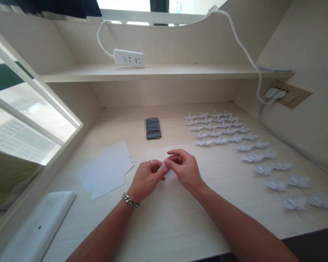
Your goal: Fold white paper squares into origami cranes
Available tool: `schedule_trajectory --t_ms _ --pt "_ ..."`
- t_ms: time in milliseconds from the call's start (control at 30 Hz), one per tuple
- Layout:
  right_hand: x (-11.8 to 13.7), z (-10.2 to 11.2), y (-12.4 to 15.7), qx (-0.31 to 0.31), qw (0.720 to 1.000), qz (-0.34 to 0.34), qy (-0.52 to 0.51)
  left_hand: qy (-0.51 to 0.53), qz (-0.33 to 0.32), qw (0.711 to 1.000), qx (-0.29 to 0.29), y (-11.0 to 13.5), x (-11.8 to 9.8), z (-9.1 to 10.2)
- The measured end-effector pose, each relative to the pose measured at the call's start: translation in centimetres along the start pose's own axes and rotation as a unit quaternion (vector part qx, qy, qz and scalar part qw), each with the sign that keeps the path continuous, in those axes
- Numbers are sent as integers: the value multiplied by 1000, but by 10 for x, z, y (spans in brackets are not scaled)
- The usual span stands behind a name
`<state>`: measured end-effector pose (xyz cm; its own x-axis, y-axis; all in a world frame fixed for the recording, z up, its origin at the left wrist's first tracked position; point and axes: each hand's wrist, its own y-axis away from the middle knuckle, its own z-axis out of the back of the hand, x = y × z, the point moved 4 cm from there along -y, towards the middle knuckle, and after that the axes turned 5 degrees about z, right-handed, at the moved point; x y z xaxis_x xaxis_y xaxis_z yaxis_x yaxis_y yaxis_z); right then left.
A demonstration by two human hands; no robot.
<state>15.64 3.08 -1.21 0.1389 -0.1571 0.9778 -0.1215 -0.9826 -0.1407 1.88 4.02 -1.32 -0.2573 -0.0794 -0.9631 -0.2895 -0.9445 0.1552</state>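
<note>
Left hand (146,178): fingers pinching the paper piece (169,175)!
Right hand (186,169): thumb and fingertips closed on it too.
Paper piece: between both hands' fingers; wants matched edges, firm creasing, light grip.
Folded figures (220,140): right of the fingers.

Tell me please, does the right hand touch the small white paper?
Touching: the head view shows the right hand with its thumb against the small white paper.
</note>
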Motion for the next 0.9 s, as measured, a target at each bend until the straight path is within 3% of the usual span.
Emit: schedule_trajectory --t_ms 267,533,900 --pt "-11 -6 0 56 997 -44 -3 123 38 989 -76 0 -2 10" --pt "-5 -4 1 46 998 -33 22 145 48 987 -49 -1 2 7" --pt "-16 -5 -1 52 998 -38 0 147 38 986 -66 -3 1 8"
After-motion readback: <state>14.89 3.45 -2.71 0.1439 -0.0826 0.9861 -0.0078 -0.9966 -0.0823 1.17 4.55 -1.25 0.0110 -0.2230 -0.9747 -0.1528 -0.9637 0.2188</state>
